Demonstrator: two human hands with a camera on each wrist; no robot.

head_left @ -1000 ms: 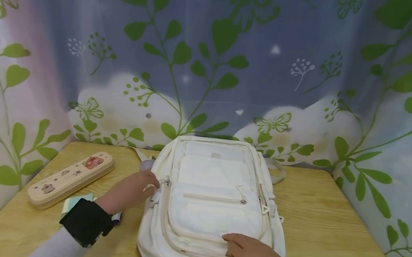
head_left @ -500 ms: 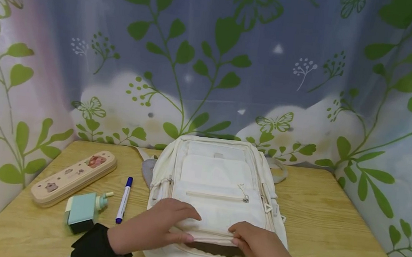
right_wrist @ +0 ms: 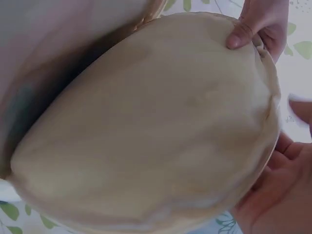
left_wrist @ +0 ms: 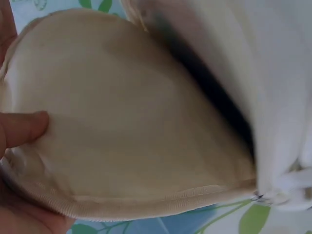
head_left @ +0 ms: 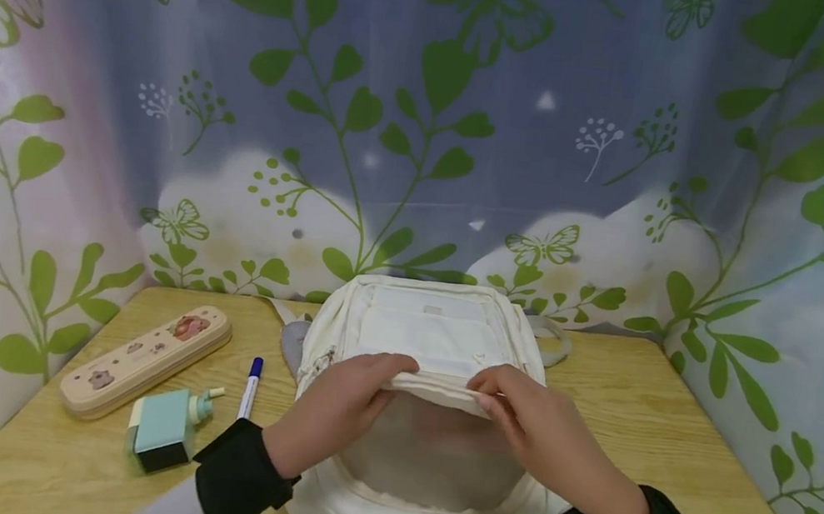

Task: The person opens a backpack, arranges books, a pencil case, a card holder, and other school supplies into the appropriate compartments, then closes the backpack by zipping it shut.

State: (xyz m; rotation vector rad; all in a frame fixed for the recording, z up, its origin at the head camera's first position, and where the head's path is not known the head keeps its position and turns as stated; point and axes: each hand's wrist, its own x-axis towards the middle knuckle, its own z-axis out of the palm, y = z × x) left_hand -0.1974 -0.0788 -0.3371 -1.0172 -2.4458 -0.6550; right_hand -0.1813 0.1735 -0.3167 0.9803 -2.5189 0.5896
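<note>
Bag is on the table, its flap lifted. Left hand is pinching the flap's edge, thumb on the inside; right hand has fingers behind that edge, can't really tell if it's gripping. Marker, teal thing, case: all left of the bag.

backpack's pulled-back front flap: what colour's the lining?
Plain beige lining; shows best in the left wrist view.

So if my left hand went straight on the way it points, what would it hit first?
Probably the bag's upper front, just beyond the flap your left hand grips, though depth is unclear.
</note>
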